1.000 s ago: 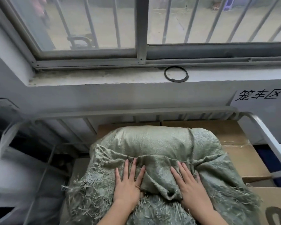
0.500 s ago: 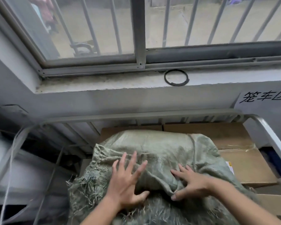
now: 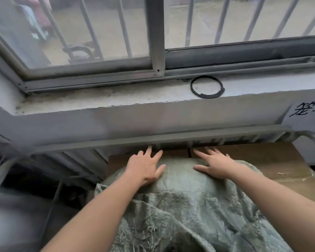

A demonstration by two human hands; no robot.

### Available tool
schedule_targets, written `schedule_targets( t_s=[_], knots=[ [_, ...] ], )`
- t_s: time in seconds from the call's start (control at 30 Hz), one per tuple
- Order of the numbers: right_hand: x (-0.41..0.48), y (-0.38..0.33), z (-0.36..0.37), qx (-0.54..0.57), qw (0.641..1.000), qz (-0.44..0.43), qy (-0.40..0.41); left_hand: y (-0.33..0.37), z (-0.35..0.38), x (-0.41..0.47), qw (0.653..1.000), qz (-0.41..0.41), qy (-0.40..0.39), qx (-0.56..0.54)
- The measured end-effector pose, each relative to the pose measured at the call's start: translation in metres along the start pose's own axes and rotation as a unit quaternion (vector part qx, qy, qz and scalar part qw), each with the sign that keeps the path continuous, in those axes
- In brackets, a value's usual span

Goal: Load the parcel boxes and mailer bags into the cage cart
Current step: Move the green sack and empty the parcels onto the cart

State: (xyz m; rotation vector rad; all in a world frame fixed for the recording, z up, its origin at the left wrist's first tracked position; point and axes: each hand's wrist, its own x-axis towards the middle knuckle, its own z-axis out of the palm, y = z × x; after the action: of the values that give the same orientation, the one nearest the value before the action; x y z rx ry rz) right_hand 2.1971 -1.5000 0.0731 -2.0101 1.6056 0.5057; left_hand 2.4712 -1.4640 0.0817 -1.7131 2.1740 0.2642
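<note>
Whereas they worked its near folds a second ago, the left hand (image 3: 145, 169) and right hand (image 3: 216, 165) now press, grip apart, on the far end of the sack (image 3: 189, 211), which lies on boxes (image 3: 273, 160) in the cart (image 3: 153, 140), likely settled.

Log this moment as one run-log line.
left hand: open, flat on woven sack | right hand: open, flat on woven sack | woven sack: on cardboard boxes inside cage cart
</note>
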Motion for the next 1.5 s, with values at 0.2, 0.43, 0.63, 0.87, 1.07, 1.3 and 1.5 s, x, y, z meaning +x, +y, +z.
schedule_targets(
  t_s=[0.2, 0.43, 0.63, 0.87, 1.07, 1.3, 1.5],
  knots=[
    [0.04, 0.01, 0.039, 0.033, 0.999, 0.021, -0.004, 0.003, 0.065, 0.031, 0.999, -0.037, -0.028, -0.015],
    [0.068, 0.012, 0.084, 0.041, 0.995, 0.019, 0.086, 0.004, 0.107, 0.056, 0.998, -0.048, 0.007, -0.042],
    [0.071, 0.014, 0.093, 0.027, 0.992, 0.02, 0.118, 0.005, 0.115, 0.057, 0.997, -0.046, 0.029, -0.05],
    [0.073, 0.009, 0.092, -0.013, 0.991, -0.005, 0.133, 0.004, 0.118, 0.06, 0.996, -0.047, 0.045, -0.054],
    [0.043, 0.005, 0.083, -0.027, 0.99, -0.053, 0.13, 0.012, 0.099, 0.032, 0.999, -0.026, 0.006, -0.037],
    [-0.038, -0.022, 0.036, 0.067, 0.991, -0.06, 0.103, 0.025, 0.051, -0.032, 1.0, -0.012, 0.012, 0.003],
    [-0.099, -0.028, -0.029, 0.054, 0.976, -0.05, 0.206, 0.029, -0.022, -0.064, 0.997, -0.031, 0.069, 0.012]
  ],
)
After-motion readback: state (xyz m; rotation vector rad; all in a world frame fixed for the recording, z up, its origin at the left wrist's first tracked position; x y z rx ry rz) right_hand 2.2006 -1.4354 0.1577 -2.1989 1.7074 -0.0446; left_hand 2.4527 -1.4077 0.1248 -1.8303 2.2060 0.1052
